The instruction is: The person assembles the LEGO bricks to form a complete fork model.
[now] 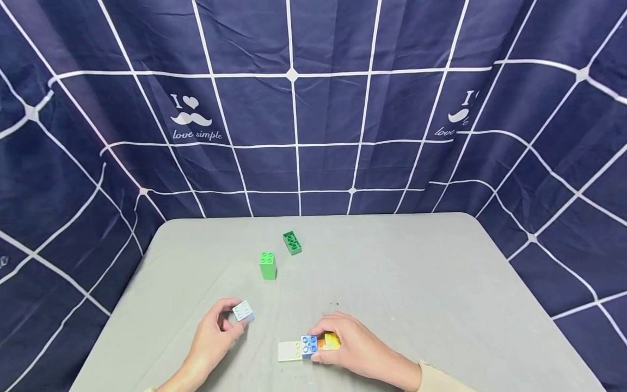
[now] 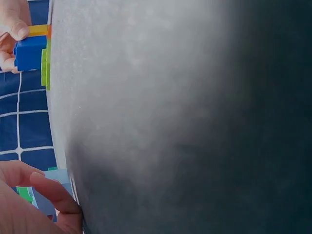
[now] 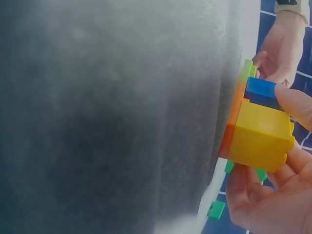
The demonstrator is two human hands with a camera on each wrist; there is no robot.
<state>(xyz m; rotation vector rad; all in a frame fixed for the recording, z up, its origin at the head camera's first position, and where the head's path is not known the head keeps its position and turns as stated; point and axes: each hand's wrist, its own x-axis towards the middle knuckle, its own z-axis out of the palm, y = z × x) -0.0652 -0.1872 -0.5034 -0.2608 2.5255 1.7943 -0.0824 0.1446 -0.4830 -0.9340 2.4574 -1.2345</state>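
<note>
My left hand (image 1: 213, 335) pinches a light blue toy building brick (image 1: 243, 311) between thumb and fingertips, low over the table or touching it; I cannot tell which. My right hand (image 1: 350, 343) grips a joined group of bricks at the table's near middle. That group has a blue brick (image 3: 262, 91) and a larger yellow brick (image 3: 261, 136) side by side on a flat orange base (image 3: 233, 122). A light green flat brick (image 2: 45, 68) sticks out from it toward my left hand. My right thumb lies along the blue brick, and the fingers reach round the yellow one's far side.
A tall bright green brick (image 1: 268, 267) stands upright ahead of my left hand. Behind it a dark green brick (image 1: 292, 243) lies with its hollow underside up. The grey table (image 1: 416, 272) meets a dark blue curtain (image 1: 323, 109) with white lines at back and sides.
</note>
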